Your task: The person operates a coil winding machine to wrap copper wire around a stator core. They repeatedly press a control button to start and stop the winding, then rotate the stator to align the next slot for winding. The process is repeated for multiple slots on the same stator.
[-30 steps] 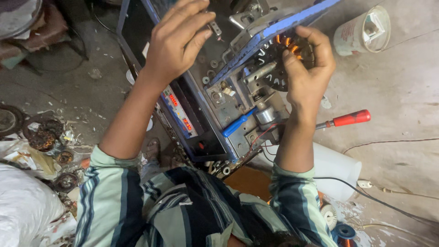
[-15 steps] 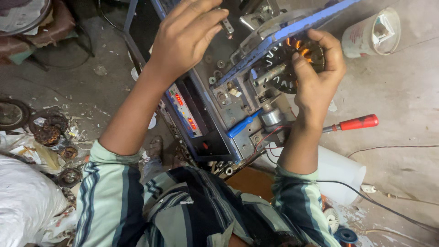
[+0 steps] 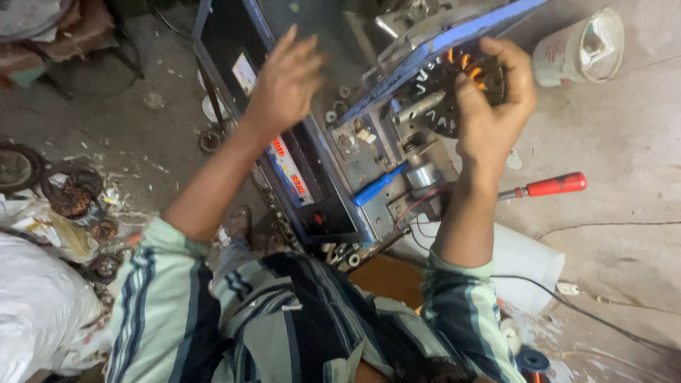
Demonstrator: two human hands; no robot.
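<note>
Gripping the black stator with its orange windings, the right hand wraps its fingers around the rim at two o'clock, mounted on the blue winding machine. The left hand, fingers spread and holding nothing, hovers at eleven o'clock, blurred. Fine wire might snag or snap if the stator twists. A red-handled screwdriver lies at three o'clock.

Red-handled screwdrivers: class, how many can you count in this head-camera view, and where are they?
1. The red-handled screwdriver lies on the grey concrete floor, just right of the right hand's wrist and above the white plastic container. Others may be hidden under the blue-framed machine.
</note>
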